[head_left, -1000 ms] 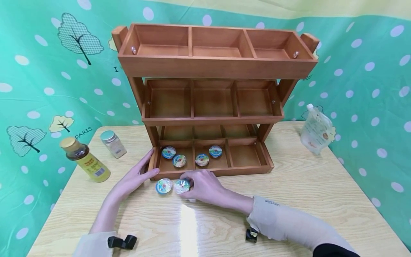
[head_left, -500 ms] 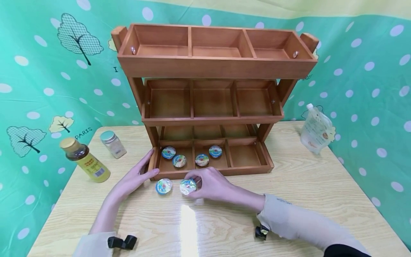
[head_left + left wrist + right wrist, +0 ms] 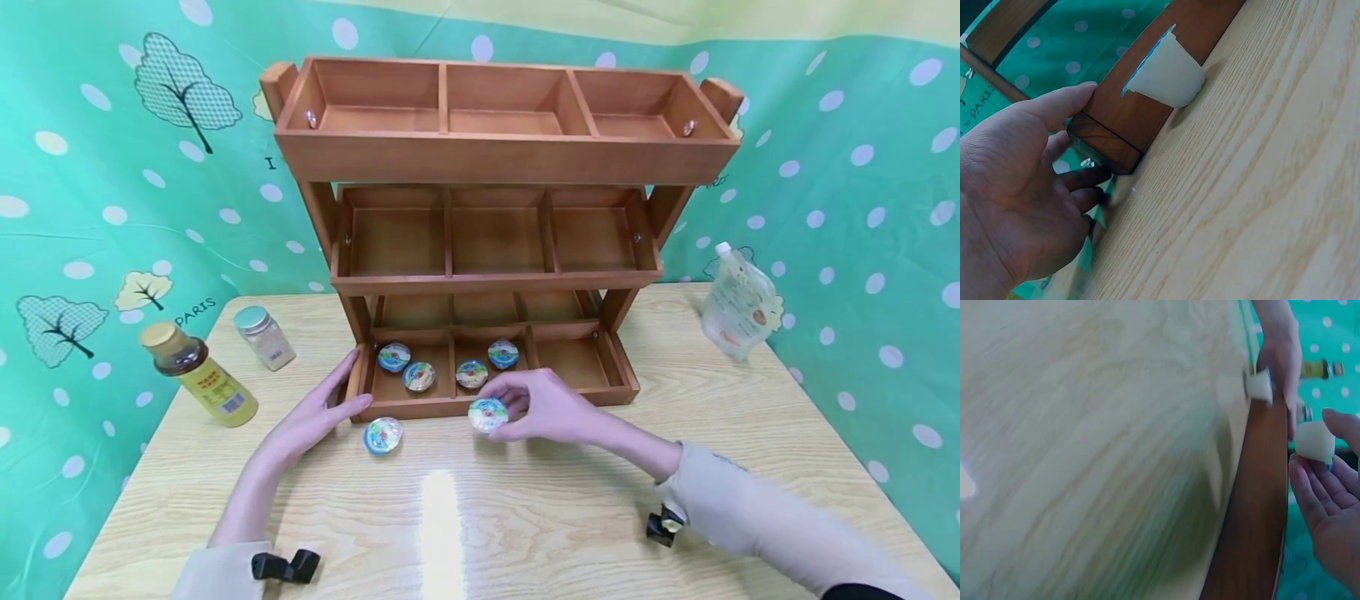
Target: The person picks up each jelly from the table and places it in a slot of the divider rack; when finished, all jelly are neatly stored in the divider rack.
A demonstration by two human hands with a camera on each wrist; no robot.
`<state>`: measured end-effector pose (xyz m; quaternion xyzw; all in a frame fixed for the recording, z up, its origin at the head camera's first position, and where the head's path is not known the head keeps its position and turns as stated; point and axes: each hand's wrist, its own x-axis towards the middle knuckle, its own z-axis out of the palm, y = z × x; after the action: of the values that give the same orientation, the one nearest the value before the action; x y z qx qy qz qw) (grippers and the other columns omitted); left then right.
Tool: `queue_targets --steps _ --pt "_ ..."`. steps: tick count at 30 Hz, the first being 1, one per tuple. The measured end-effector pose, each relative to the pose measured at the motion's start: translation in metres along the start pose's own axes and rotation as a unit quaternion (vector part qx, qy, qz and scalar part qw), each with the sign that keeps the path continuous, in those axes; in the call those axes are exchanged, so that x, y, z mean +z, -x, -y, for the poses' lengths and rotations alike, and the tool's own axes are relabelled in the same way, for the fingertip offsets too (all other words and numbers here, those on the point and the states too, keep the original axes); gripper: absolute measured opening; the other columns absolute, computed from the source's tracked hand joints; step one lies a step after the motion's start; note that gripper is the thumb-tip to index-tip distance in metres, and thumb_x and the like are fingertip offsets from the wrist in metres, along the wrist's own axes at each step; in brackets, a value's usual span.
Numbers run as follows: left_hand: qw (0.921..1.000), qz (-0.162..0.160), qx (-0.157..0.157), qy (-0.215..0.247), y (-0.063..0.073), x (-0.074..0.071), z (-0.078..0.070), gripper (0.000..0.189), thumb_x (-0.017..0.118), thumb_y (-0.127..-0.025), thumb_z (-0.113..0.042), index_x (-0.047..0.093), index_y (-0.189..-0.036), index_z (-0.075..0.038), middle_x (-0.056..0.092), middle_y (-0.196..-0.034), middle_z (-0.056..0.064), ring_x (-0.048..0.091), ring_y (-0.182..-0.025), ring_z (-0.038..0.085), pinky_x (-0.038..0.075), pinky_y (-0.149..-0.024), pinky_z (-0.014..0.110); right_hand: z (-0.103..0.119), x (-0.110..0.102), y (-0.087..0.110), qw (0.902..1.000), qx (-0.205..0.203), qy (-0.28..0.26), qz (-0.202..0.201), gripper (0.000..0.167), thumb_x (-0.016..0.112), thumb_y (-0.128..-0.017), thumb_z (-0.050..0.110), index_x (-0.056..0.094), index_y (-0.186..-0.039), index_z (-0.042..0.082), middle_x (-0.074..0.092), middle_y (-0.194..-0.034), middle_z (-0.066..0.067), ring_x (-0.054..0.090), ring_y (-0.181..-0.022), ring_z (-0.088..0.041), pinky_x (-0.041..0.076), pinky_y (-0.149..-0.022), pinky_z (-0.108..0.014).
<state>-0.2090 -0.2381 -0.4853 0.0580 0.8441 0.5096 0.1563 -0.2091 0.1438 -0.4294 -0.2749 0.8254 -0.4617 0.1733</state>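
My right hand (image 3: 553, 408) pinches a small jelly cup (image 3: 487, 415) with a printed foil lid between thumb and fingers. In the head view it overlaps the front board of the bottom tier; its white tapered side shows in the right wrist view. The left hand (image 3: 309, 423) grips the left front corner of the wooden rack (image 3: 480, 158), thumb on the front board (image 3: 1122, 106) and fingers round the end. One more jelly cup (image 3: 382, 435) stands on the table before that corner. Two cups (image 3: 418, 376) lie in the bottom left compartment, two others (image 3: 472, 374) in the middle one.
On the left stand a yellow-labelled bottle (image 3: 213, 383) with a tan cap and a jar (image 3: 266, 337) with a teal lid. A clear spouted pouch (image 3: 741, 304) stands at the right. Green dotted cloth (image 3: 847, 250) hangs behind the table (image 3: 570, 517).
My right hand has lifted the jelly cup from beside the other one and carried it right, towards the rack's middle compartment. The left hand has stayed at the rack's corner.
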Motion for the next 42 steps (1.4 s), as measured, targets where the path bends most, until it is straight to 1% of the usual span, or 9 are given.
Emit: queue_targets --steps 3,6,14,18,21,27,32,36,42 --pt "1.0000 0.000 0.001 0.002 0.000 0.000 0.000 0.086 0.061 -0.103 -0.042 0.003 -0.166 -0.036 -0.002 -0.176 0.007 -0.003 -0.162 0.043 0.008 -0.127 0.069 -0.007 -0.016 0.006 0.9996 0.003 -0.025 -0.011 0.045 0.090 -0.078 0.016 0.073 -0.119 0.016 0.075 -0.106 -0.005 0.074 -0.088 -0.018 0.064 -0.081 -0.029" --pt "1.0000 0.001 0.001 0.002 0.000 0.000 0.000 0.086 0.061 -0.103 -0.042 0.003 -0.166 -0.036 -0.002 -0.176 0.007 -0.002 -0.162 0.043 0.008 -0.127 0.069 -0.013 -0.032 0.010 0.9988 0.005 -0.042 -0.025 0.046 0.090 -0.078 0.013 0.073 -0.120 0.013 0.074 -0.107 -0.008 0.073 -0.091 -0.019 0.064 -0.082 -0.028" --pt "1.0000 -0.002 0.000 0.000 0.000 0.000 0.000 0.087 0.062 -0.102 -0.042 0.003 -0.166 -0.035 -0.002 -0.176 0.007 -0.002 -0.162 0.042 0.008 -0.127 0.068 -0.030 -0.071 0.016 0.9958 0.012 -0.045 -0.078 0.048 0.089 -0.078 0.008 0.071 -0.123 0.004 0.074 -0.109 -0.012 0.072 -0.091 -0.011 0.063 -0.082 -0.025" --pt "1.0000 -0.003 -0.003 -0.002 0.000 0.000 0.000 0.087 0.062 -0.102 -0.043 0.003 -0.166 -0.035 -0.001 -0.176 0.007 -0.002 -0.162 0.042 0.008 -0.127 0.069 -0.042 -0.084 0.016 0.9929 0.032 -0.052 -0.102 0.049 0.088 -0.078 0.006 0.070 -0.124 0.002 0.072 -0.109 -0.010 0.070 -0.092 -0.011 0.062 -0.082 -0.023" --pt "1.0000 -0.002 -0.004 -0.003 0.000 0.000 0.000 0.087 0.061 -0.102 -0.044 0.003 -0.166 -0.035 -0.001 -0.176 0.007 -0.002 -0.162 0.043 0.009 -0.127 0.069 -0.051 -0.093 0.016 0.9916 0.045 -0.051 -0.110 0.050 0.088 -0.079 0.005 0.069 -0.126 0.002 0.070 -0.112 -0.012 0.069 -0.094 -0.011 0.061 -0.082 -0.021" --pt "1.0000 0.000 0.001 0.004 0.000 0.001 0.000 0.087 0.061 -0.103 -0.042 0.003 -0.167 -0.034 0.000 -0.176 0.007 -0.002 -0.162 0.042 0.009 -0.127 0.068 -0.065 -0.101 0.013 0.9923 0.057 -0.031 -0.106 0.053 0.087 -0.080 0.006 0.068 -0.129 0.002 0.068 -0.118 -0.021 0.068 -0.096 -0.013 0.060 -0.082 -0.020" --pt "0.9999 0.004 0.006 0.015 -0.001 0.001 0.000 0.086 0.060 -0.103 -0.040 0.002 -0.167 -0.033 0.000 -0.176 0.006 -0.002 -0.162 0.041 0.009 -0.128 0.067 -0.074 -0.102 0.009 0.9939 0.062 -0.004 -0.092 0.051 0.088 -0.080 0.010 0.070 -0.127 0.003 0.069 -0.115 -0.021 0.068 -0.093 -0.014 0.061 -0.080 -0.020" --pt "0.9999 0.004 0.006 0.014 0.000 0.001 0.000 0.086 0.060 -0.103 -0.040 0.002 -0.167 -0.034 0.000 -0.176 0.006 -0.002 -0.162 0.041 0.009 -0.128 0.067 -0.080 -0.101 0.006 0.9946 0.063 0.008 -0.082 0.049 0.088 -0.080 0.009 0.070 -0.125 0.004 0.069 -0.113 -0.019 0.068 -0.091 -0.014 0.061 -0.079 -0.021" --pt "1.0000 0.000 0.003 0.008 0.000 0.001 0.000 0.086 0.060 -0.103 -0.041 0.003 -0.166 -0.034 0.000 -0.176 0.007 -0.001 -0.162 0.042 0.010 -0.127 0.068 -0.083 -0.098 0.003 0.9955 0.060 0.032 -0.066 0.048 0.087 -0.081 0.009 0.069 -0.126 0.001 0.068 -0.113 -0.019 0.069 -0.097 -0.019 0.061 -0.080 -0.021"
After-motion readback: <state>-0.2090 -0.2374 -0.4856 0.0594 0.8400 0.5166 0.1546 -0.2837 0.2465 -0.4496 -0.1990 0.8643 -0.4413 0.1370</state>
